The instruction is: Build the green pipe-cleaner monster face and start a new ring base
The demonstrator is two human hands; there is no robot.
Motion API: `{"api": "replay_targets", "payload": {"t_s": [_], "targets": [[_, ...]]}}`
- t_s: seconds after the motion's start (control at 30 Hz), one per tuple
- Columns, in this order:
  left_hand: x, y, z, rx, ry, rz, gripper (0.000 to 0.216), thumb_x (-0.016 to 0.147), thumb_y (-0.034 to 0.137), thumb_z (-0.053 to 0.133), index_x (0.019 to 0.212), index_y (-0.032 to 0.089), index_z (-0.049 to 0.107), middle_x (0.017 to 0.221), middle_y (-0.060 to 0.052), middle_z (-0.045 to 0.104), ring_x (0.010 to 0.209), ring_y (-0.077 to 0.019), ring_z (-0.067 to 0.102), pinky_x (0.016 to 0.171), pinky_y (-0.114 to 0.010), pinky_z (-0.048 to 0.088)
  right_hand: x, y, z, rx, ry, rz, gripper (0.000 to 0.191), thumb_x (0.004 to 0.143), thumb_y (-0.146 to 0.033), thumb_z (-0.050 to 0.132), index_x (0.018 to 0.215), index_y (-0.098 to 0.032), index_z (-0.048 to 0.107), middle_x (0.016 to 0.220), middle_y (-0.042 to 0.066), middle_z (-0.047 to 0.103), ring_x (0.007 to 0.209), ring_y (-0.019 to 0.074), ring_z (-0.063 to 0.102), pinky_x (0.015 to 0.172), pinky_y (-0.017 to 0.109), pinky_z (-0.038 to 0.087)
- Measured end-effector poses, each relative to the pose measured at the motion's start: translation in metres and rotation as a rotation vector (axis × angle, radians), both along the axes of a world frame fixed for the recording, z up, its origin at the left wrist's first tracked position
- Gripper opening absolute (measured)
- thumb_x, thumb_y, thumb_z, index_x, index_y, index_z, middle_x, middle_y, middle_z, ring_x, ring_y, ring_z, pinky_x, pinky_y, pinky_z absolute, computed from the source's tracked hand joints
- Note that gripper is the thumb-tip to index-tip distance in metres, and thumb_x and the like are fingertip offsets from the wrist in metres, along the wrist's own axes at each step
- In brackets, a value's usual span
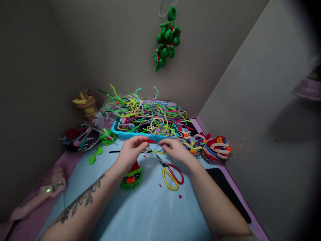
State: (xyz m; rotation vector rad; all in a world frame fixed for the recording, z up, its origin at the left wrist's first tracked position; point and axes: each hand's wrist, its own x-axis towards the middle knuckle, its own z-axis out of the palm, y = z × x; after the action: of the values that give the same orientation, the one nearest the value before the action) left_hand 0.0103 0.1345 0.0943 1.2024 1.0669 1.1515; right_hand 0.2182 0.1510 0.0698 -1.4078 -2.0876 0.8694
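Observation:
My left hand (132, 151) is raised over the blue cloth, thumb and fingers pinched together. A small red fuzzy piece (150, 141) shows at its fingertips. Opposite it, my right hand (175, 151) has its fingers curled in; whatever they hold, if anything, is too small to make out. Scissors (171, 179) with one red and one yellow handle lie below my hands, blades slightly apart. Under my left wrist sits a green fuzzy figure (130, 177) with a red top and orange parts, partly hidden. Yellow and blue pipe cleaners (157, 151) lie behind the scissors.
A blue tray (130, 135) heaped with pipe cleaners (150, 113) stands at the back. Colourful fuzzy figures (215, 149) sit at right, near a black mat (227, 190). At left are a dark bowl (92, 143), a green figure (108, 138) and a pink glue gun (47, 192).

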Motion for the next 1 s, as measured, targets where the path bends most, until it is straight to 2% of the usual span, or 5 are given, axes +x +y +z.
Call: {"api": "replay_targets", "payload": {"t_s": [0.13,0.53,0.67,0.87,1.0], "targets": [[0.0,0.0,-0.001,-0.009,-0.027,-0.002,0.028,0.066,0.03,0.073,0.089,0.016,0.066,0.076,-0.003,0.068,0.069,-0.015,0.062,0.063,-0.028,0.05,-0.005,0.006,-0.018,0.092,-0.43,-0.066,0.026,0.082,-0.012,0.049,0.099,-0.018,0.067,0.103,0.008,0.066,0.1,0.0202,0.059,0.086,0.028,0.04],[0.002,0.002,0.0,-0.126,-0.224,0.045,0.028,0.054,0.023,0.081,0.076,0.015,0.064,0.067,0.0,0.066,0.061,-0.0114,0.059,0.061,-0.024,0.045,-0.009,0.008,-0.033,0.004,-0.463,-0.071,0.017,0.083,-0.012,0.044,0.082,-0.015,0.061,0.096,0.012,0.06,0.085,0.0196,0.057,0.069,0.027,0.037],[0.001,0.003,0.001,-0.176,-0.32,0.041,0.027,0.055,0.02,0.081,0.076,0.015,0.064,0.066,0.001,0.067,0.062,-0.0095,0.059,0.063,-0.022,0.045,-0.007,0.002,-0.008,-0.005,-0.266,-0.017,0.013,0.083,-0.013,0.044,0.083,-0.017,0.057,0.083,0.004,0.063,0.078,0.0141,0.056,0.067,0.023,0.039],[0.005,-0.001,0.003,-0.259,-0.404,0.019,0.024,0.055,0.019,0.081,0.07,0.015,0.064,0.067,0.001,0.068,0.065,-0.0098,0.062,0.072,-0.024,0.048,-0.017,-0.014,0.021,-0.333,0.737,-0.009,0.026,0.071,-0.032,0.065,0.09,-0.017,0.056,0.068,-0.002,0.061,0.044,0.0065,0.039,0.042,0.02,0.029],[0.011,-0.01,0.005,-0.228,-0.372,-0.006,0.022,0.058,0.021,0.08,0.072,0.015,0.064,0.068,0.0,0.069,0.065,-0.0104,0.062,0.067,-0.023,0.047,-0.028,-0.024,0.026,-0.362,0.797,-0.005,0.022,0.068,-0.034,0.07,0.076,-0.016,0.059,0.058,-0.004,0.055,0.043,0.0048,0.034,0.041,0.019,0.024]]}}
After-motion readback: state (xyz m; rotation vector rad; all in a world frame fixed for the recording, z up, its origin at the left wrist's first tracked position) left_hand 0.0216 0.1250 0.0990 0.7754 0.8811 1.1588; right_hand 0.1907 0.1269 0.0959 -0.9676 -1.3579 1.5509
